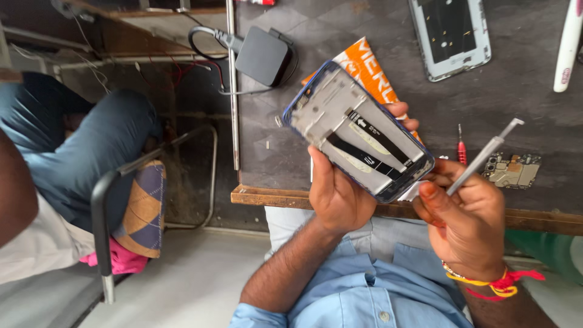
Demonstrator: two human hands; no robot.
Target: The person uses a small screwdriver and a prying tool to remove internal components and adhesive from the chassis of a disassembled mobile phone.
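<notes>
While I lean over the dark grey desk (340,158) with its worn wooden front edge, another person sits to my left on a metal-framed chair (103,206) with a patterned cushion. On the desk lie one black square power adapter (262,56) with its cable, and one white phone frame (450,35) set aside near the far edge. An orange printed packet (367,68) shows behind what I hold.

My left hand (337,194) is closed around one opened phone body with a blue rim (358,130), thumb on the near edge and fingertips at the far side, tilting the open back toward me so the two black flex ribbons (370,143) crossing its silver plate face up; it sits above the desk's front edge. My right hand (464,222), with a red and yellow thread at the wrist, pinches one thin grey metal pry tool (483,157) between thumb and forefinger, its lower end right at the phone's bottom corner. One small green circuit board (513,170) and one red-handled screwdriver (461,149) rest just beyond.
</notes>
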